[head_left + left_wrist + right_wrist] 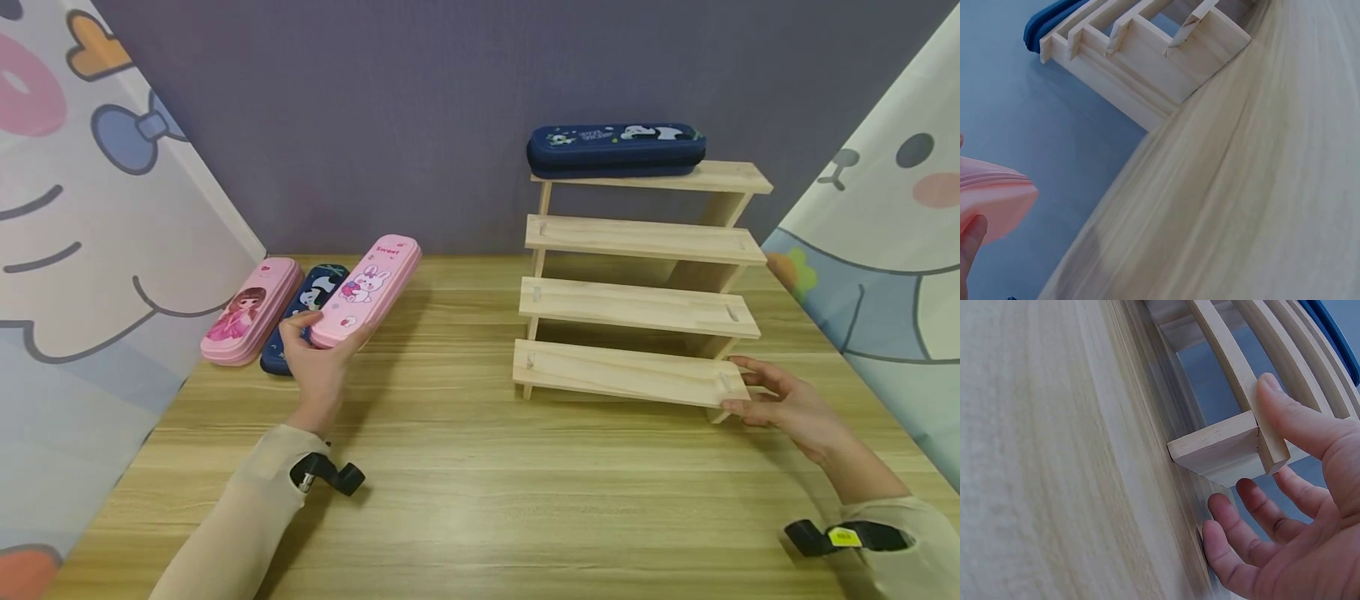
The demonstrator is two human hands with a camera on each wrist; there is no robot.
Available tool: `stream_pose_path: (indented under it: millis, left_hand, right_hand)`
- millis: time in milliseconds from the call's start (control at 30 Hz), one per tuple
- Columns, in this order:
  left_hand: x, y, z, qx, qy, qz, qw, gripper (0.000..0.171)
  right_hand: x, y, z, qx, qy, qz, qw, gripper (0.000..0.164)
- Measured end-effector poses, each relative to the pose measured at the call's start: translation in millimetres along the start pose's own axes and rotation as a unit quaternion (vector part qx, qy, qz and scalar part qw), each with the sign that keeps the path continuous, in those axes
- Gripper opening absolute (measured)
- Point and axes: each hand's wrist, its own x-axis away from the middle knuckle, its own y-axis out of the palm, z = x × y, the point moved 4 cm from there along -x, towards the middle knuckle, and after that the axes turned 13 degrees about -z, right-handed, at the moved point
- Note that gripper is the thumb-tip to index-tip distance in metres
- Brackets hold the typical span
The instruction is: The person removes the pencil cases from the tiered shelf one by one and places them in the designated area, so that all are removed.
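Note:
My left hand (318,367) grips the lower end of a pink pencil case (366,292) with a white bunny and the word "Sweet" on its lid. The case is tilted and held above the table; in the left wrist view only its end (1000,206) and part of my thumb show. At the right, my right hand (791,412) holds the end of the lowest board of a four-tier wooden rack (637,304). In the right wrist view the thumb (1291,415) lies on that board, with the index finger at its other side. A navy panda pencil case (615,152) lies on the top tier.
Left of my left hand, a pink pencil case with a doll picture (251,312) and another navy panda case (318,287) lie side by side on the wooden table (465,492). A grey wall (375,108) stands behind, with cartoon-printed panels at both sides.

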Motion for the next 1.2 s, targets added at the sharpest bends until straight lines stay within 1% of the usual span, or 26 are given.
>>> stream_pose_path:
  millis: [133, 400, 567, 633, 700, 800, 933, 1100, 1200]
  left_hand:
    - [0.8, -3.0, -4.5, -0.007, -0.020, 0.001, 0.9998, 0.061]
    - [1.3, -7.6, -9.5, -0.026, -0.041, 0.010, 0.9988, 0.062]
    - [0.8, -11.4, -14.6, -0.033, -0.039, 0.023, 0.9984, 0.060]
    - [1.0, -12.7, -16.4, -0.036, -0.046, 0.027, 0.9979, 0.058]
    - [1.8, -13.9, -18.4, -0.043, -0.063, 0.031, 0.9966, 0.058]
    - [2.8, -15.6, -20.8, -0.050, -0.079, 0.038, 0.9949, 0.058]
    - [3.8, -16.8, -22.6, -0.058, -0.085, 0.044, 0.9937, 0.059]
    - [4.9, -18.6, -24.1, -0.069, -0.096, 0.035, 0.9924, 0.060]
    - [6.2, -19.3, -25.6, -0.071, -0.114, 0.013, 0.9909, 0.064]
  right_hand:
    - [0.0, -0.1, 0.4, 0.000, 0.002, 0.000, 1.000, 0.064]
    - [0.7, 0.1, -0.4, -0.001, 0.004, 0.000, 1.000, 0.064]
    - [0.7, 1.9, -1.0, -0.004, 0.007, -0.004, 1.000, 0.063]
    - [0.1, 2.3, -1.4, -0.007, 0.004, -0.005, 1.000, 0.063]
    - [-0.5, 2.3, -1.6, -0.010, 0.001, -0.005, 1.000, 0.063]
    - [-0.9, 1.9, -1.9, -0.010, 0.000, -0.004, 1.000, 0.063]
    - [-0.6, 1.7, -1.2, -0.007, 0.003, -0.003, 1.000, 0.062]
    - [-0.4, 0.4, -0.1, -0.014, 0.002, -0.004, 1.000, 0.062]
    - [-0.1, -0.7, 0.4, -0.018, 0.002, -0.002, 1.000, 0.062]
